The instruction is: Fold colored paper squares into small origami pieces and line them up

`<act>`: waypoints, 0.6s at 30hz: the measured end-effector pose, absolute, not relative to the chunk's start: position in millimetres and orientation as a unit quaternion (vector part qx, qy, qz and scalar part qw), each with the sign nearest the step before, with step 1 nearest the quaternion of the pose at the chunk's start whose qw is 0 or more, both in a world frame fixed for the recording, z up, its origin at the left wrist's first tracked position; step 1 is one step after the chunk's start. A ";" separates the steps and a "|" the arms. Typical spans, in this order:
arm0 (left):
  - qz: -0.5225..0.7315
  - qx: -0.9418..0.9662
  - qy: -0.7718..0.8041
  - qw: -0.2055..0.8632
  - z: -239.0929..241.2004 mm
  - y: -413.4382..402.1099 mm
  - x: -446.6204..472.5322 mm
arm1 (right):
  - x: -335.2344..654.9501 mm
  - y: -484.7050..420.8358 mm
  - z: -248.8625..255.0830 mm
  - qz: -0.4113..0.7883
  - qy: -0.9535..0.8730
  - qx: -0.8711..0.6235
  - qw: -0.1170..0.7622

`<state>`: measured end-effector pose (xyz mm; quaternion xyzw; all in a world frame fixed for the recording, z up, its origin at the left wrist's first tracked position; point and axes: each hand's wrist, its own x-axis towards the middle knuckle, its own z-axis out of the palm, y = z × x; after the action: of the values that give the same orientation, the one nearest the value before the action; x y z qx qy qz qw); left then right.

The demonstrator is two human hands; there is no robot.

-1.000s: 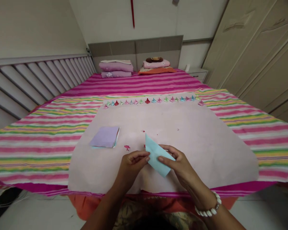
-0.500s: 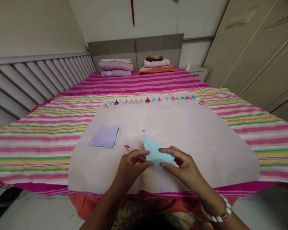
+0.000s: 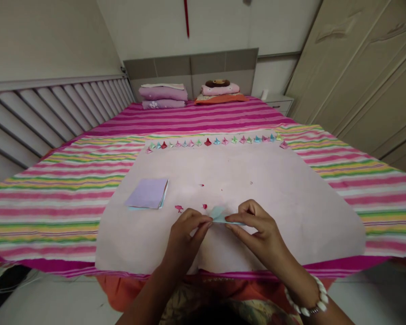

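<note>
A light blue piece of folded paper is held between my two hands above the pale sheet. Now it shows nearly edge-on, with one flap standing up at the back. My left hand pinches its left end between thumb and fingers. Thumb and index finger of my right hand grip it farther right, and that hand covers part of the paper. To the left lies a stack of square papers, a purple one on top.
Several small folded paper pieces in mixed colours stand in a row along the sheet's far edge. Red marks dot the sheet. Beneath spreads a striped bedcover. Folded bedding lies by the headboard; a railing runs along the left.
The blue paper has tipped from showing its broad face to nearly edge-on, and its tall point no longer stands up. Both hands keep their pinch and have turned slightly with it.
</note>
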<state>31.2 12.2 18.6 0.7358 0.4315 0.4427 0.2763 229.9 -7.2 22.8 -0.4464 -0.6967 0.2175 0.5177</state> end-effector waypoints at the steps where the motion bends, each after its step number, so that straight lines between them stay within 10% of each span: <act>1: 0.443 0.732 0.435 0.280 18.8 12.3 31.0 | 231.2 -6.5 24.0 0.220 -0.696 -0.448 0.516; 10: 0.431 0.518 0.484 0.558 8.5 15.3 40.1 | 223.4 3.4 15.2 0.553 -0.414 -0.449 0.567; 18: 0.440 0.465 0.490 0.591 0.3 10.9 45.8 | 204.1 -0.5 -3.2 0.660 -0.355 -0.439 0.496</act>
<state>45.8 10.9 0.3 0.4653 0.4905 0.4396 0.5914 204.1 -0.5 -3.2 -0.4388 -0.3546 0.6598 0.4963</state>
